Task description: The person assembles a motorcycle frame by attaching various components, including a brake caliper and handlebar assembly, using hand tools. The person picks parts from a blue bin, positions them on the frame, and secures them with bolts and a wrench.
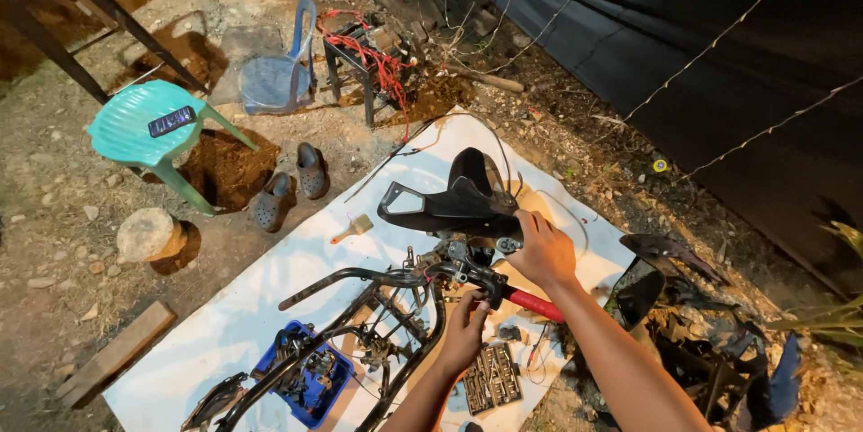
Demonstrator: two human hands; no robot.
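Motorcycle frame [360,306] lies on the ground sheet [270,279], with the fairing panel [449,198] behind it and the socket tray [493,376] before it, to the right. Parts bin [306,376] sits on the sheet under the frame's left side. Off the sheet, behind and left: sandals [289,185], then stool [144,122] with a remote [171,121] on its seat.

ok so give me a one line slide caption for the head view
Both hands, left hand and right hand, on a stripped motorcycle frame with a red-handled tool, over a white sheet on dirt.
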